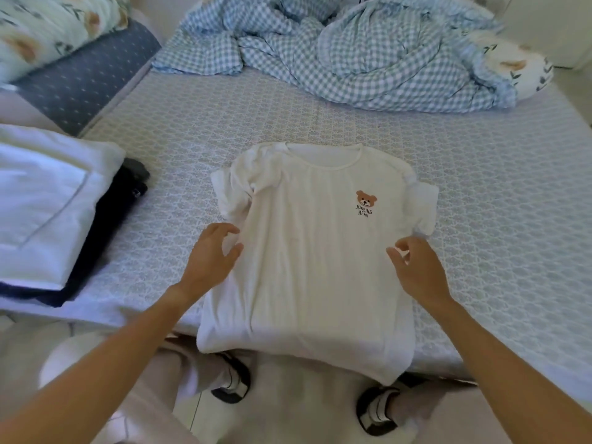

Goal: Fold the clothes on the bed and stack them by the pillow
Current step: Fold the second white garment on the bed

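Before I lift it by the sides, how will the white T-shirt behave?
The white T-shirt will likely sag in the middle: thin, creased fabric, hem already drooping over the bed edge. Probably light. Its bunched sleeves may unfold when lifted.

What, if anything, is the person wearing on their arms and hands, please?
Nothing shows on either one. The left hand and the right hand are bare, with no gloves, rings or watch visible. Both forearms are bare up to the picture's edge, so no sleeve comes into view. Lower down, the person wears light trousers and black-and-white shoes.
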